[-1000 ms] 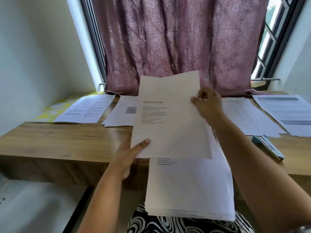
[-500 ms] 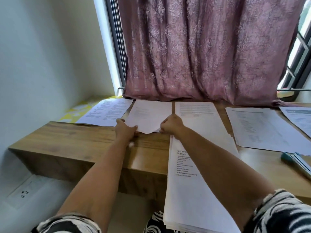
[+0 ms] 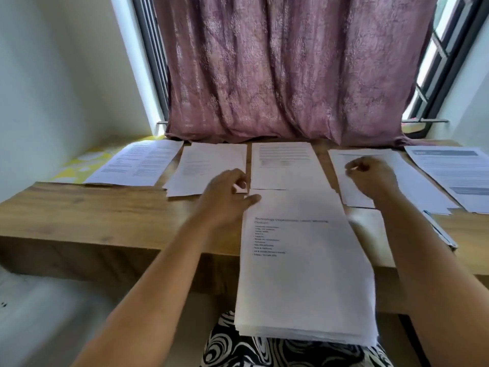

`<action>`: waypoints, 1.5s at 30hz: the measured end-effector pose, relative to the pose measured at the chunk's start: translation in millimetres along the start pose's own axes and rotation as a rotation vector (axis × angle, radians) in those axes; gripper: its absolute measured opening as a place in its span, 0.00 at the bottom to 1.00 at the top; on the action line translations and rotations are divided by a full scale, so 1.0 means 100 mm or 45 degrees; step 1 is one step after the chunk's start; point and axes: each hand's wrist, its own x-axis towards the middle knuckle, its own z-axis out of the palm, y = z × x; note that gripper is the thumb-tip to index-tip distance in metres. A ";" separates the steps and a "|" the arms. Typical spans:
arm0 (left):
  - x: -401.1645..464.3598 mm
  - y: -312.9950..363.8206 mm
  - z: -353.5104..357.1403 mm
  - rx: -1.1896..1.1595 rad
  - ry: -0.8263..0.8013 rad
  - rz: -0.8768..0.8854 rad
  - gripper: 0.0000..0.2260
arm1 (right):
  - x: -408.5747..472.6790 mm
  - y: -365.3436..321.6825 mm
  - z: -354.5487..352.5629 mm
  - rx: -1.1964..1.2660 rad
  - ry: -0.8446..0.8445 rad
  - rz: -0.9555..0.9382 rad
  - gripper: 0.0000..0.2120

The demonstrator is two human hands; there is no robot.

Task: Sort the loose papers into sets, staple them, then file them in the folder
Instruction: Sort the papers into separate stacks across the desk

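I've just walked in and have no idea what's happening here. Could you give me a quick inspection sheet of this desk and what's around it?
Surface: wooden desk set against a window.
Job's things: five paper sets in a row along the back, from the leftmost set to the rightmost set; a thick unsorted stack overhangs the front edge toward the lap; a stapler at the right.
Clutter: yellow patterned sheet under the leftmost set.
Hands: left hand hangs by the stack's top corner; right hand hangs loosely curled above the fourth set; neither holds paper.
Cables: nothing seen.
Surroundings: mauve curtain, dark window frame, pale wall.
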 end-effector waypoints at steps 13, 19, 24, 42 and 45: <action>-0.21 -0.09 0.79 0.125 0.072 -0.029 0.30 | -0.53 0.56 0.31 -0.465 -0.502 -0.429 0.29; -0.21 -0.10 0.80 0.134 0.067 -0.049 0.31 | -0.58 0.56 0.28 -0.415 -0.495 -0.397 0.32; -0.23 -0.07 0.80 0.095 0.098 -0.066 0.33 | -0.61 0.59 0.27 -0.157 -0.413 -0.441 0.31; -0.25 -0.05 0.72 -0.363 0.405 -0.207 0.37 | -0.65 0.57 0.07 1.133 -0.246 -0.051 0.38; -0.23 -0.04 0.68 -0.535 0.386 -0.288 0.32 | -0.65 0.56 0.05 1.187 -0.254 0.006 0.33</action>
